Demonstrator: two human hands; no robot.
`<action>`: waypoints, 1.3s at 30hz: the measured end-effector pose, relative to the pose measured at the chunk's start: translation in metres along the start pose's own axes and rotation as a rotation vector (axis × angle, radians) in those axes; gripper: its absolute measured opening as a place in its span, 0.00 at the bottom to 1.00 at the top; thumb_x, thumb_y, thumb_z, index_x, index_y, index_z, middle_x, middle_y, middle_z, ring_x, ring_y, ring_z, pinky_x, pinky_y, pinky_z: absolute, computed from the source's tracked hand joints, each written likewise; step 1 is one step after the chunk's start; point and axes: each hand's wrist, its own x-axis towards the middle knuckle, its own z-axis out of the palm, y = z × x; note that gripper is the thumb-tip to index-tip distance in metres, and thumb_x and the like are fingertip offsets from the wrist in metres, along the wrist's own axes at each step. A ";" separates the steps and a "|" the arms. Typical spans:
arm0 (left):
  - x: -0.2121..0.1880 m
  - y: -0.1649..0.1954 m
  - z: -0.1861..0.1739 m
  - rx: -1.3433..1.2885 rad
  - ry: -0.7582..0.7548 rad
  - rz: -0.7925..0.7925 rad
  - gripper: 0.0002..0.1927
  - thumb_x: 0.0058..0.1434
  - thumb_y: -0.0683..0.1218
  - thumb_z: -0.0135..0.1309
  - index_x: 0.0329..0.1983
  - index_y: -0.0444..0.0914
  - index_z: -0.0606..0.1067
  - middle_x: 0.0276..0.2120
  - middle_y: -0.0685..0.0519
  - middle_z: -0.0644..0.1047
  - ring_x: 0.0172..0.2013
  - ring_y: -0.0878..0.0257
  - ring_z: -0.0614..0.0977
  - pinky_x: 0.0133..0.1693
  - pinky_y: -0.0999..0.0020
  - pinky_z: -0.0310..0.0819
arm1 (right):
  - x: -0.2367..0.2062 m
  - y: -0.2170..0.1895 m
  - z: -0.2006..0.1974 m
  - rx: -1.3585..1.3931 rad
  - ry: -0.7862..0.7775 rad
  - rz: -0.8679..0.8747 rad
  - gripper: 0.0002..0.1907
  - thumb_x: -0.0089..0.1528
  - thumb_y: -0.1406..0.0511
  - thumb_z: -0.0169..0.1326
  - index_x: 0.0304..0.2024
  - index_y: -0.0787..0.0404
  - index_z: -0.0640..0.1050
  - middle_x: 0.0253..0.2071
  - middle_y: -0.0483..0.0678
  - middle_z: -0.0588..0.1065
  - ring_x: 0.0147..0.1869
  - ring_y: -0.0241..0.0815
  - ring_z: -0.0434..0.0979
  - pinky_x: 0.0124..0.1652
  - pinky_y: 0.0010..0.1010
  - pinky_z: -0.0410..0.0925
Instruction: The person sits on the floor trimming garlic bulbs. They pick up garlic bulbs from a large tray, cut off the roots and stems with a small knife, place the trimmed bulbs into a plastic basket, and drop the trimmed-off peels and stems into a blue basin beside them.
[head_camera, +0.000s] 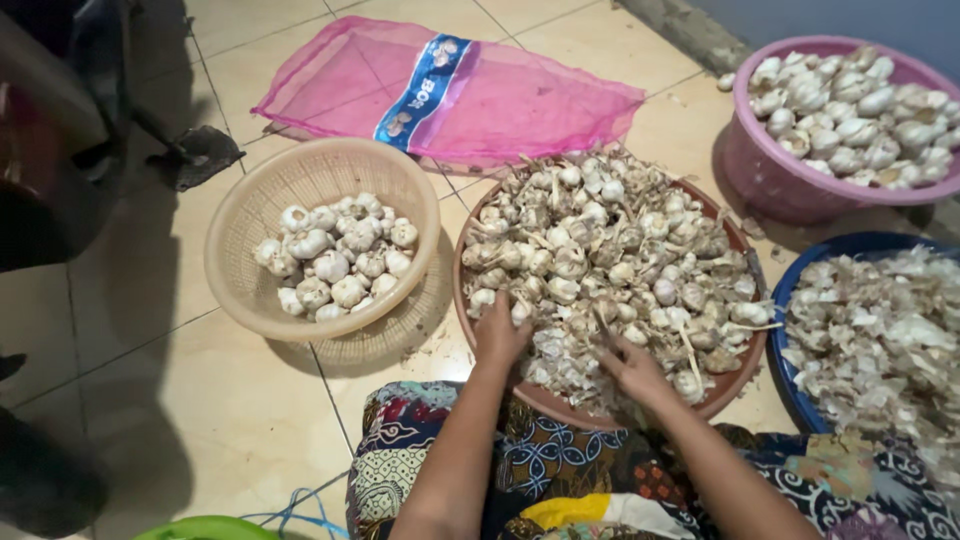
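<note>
- I take the brown round tray (745, 375) heaped with untrimmed garlic bulbs (600, 255) as my landmark; it sits on the tiled floor (180, 400) just ahead of my lap.
- My left hand (500, 335) rests on the near-left edge of the heap, fingers curled down over a bulb; I judge it a loose grasp, though the fingertips are buried and I cannot tell how tightly they close.
- My right hand (632, 365) lies on the near side of the tray, fingers narrow around what looks like a thin dark blade or stalk; I cannot tell which.
- The bulbs should handle light and firm, with dry papery skin that flakes and slides. I judge the round body the best place to take hold, not the brittle stem or roots.
- Left of the tray, a beige plastic basket (300, 180) holds a small batch of cleaner white bulbs (335, 260).
- Beyond the tray lies a flat pink mesh sack (500, 100), with a blue-and-white label band (410, 95) running across it.
- Far right of the tray, a pink basin (790, 190) is full of trimmed white garlic (850, 95).
- Right of the tray, touching its rim, a blue basin (800, 290) holds loose garlic skins (880, 340).
</note>
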 end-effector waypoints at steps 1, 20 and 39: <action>-0.006 0.005 -0.001 -0.063 -0.008 -0.027 0.28 0.59 0.49 0.65 0.59 0.37 0.68 0.48 0.40 0.79 0.50 0.42 0.80 0.52 0.50 0.74 | 0.002 -0.008 0.002 -0.034 0.026 -0.021 0.21 0.63 0.57 0.59 0.58 0.53 0.81 0.29 0.42 0.77 0.28 0.32 0.68 0.28 0.25 0.62; -0.066 0.043 0.057 -0.974 -0.368 -0.073 0.23 0.71 0.55 0.44 0.61 0.36 0.66 0.50 0.45 0.76 0.50 0.56 0.77 0.52 0.62 0.72 | -0.004 -0.042 0.013 0.441 0.256 -0.099 0.16 0.70 0.66 0.56 0.55 0.74 0.76 0.33 0.54 0.72 0.30 0.49 0.65 0.30 0.41 0.59; -0.079 0.043 0.055 -0.984 -0.173 0.079 0.19 0.72 0.46 0.50 0.61 0.37 0.61 0.49 0.46 0.73 0.49 0.61 0.76 0.49 0.67 0.75 | -0.052 -0.051 0.001 -0.463 0.162 -0.410 0.17 0.68 0.59 0.43 0.58 0.51 0.72 0.41 0.60 0.81 0.44 0.62 0.82 0.42 0.48 0.72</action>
